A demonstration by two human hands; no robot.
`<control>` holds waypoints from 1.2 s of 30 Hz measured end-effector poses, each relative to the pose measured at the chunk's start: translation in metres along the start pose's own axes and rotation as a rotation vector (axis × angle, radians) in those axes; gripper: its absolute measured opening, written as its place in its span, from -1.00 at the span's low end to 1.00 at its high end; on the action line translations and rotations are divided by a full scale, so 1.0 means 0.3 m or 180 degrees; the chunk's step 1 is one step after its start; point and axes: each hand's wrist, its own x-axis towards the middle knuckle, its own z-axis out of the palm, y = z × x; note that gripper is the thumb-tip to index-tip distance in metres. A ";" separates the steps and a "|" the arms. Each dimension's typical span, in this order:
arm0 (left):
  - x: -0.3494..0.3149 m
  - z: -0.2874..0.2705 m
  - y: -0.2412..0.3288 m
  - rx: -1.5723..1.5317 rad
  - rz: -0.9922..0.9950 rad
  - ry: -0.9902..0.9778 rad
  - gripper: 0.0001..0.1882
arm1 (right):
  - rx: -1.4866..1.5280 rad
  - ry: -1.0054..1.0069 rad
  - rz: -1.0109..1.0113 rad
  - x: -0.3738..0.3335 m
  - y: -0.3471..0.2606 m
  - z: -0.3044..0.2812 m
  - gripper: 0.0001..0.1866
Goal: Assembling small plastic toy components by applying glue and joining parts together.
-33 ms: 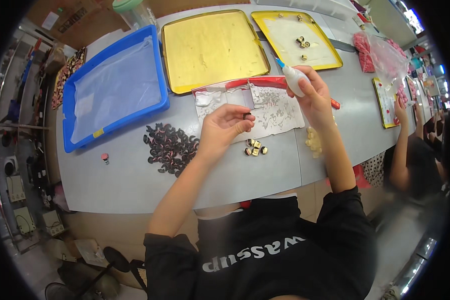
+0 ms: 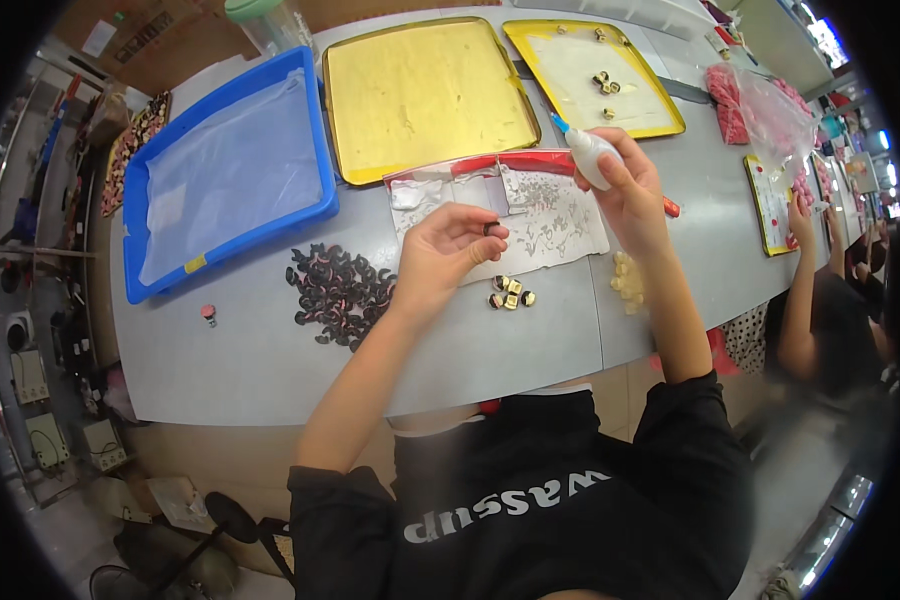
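Between the thumb and fingertips of my left hand [image 2: 445,255] is a small dark curved piece [image 2: 491,229], mostly covered by the fingers. My right hand [image 2: 630,195] is wrapped round a white squeeze bottle [image 2: 594,158] whose blue nozzle points up and to the left, apart from the dark piece. Beneath both hands lies a white sheet of card [image 2: 560,245] with a red far edge and many small grey bits on it. Just nearer than the card sits a cluster of several gold-and-black small pieces [image 2: 511,293]. Left of my left wrist spreads a pile of black curved pieces [image 2: 335,290], some showing pink.
A blue tray [image 2: 332,190] with a pale liner stands at the left. Behind the card are a yellow tray [image 2: 430,95] and another yellow-rimmed tray [image 2: 680,125] holding gold-black pieces. Pale yellowish pieces [image 2: 627,283] lie by my right forearm. Another person's arm [image 2: 800,290] is at the right.
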 end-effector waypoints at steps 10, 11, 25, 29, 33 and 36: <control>0.006 -0.001 0.031 -0.0097 0.0204 -0.0048 -0.72 | 0.1336 0.0093 -0.0077 0.023 -0.021 0.116 -0.59; 0.009 0.000 0.030 -0.0051 0.0156 0.0111 -0.72 | 0.1551 0.0234 -0.0019 0.024 -0.010 0.132 -0.61; -0.029 0.019 0.003 0.0168 -0.0008 0.0238 -0.72 | 0.1429 0.0386 0.0236 0.021 0.053 0.128 -0.54; -0.023 -0.004 -0.006 0.0047 0.0259 -0.0008 -0.72 | 0.1162 0.0363 0.0166 0.016 0.062 0.146 -0.53; -0.019 -0.004 -0.031 0.0016 0.0342 -0.0096 -0.70 | 0.0679 0.0467 0.0096 0.017 0.067 0.176 -0.49; -0.020 -0.003 -0.028 0.0054 0.0400 -0.0139 -0.69 | 0.0766 0.0178 -0.0030 0.017 0.093 0.145 -0.53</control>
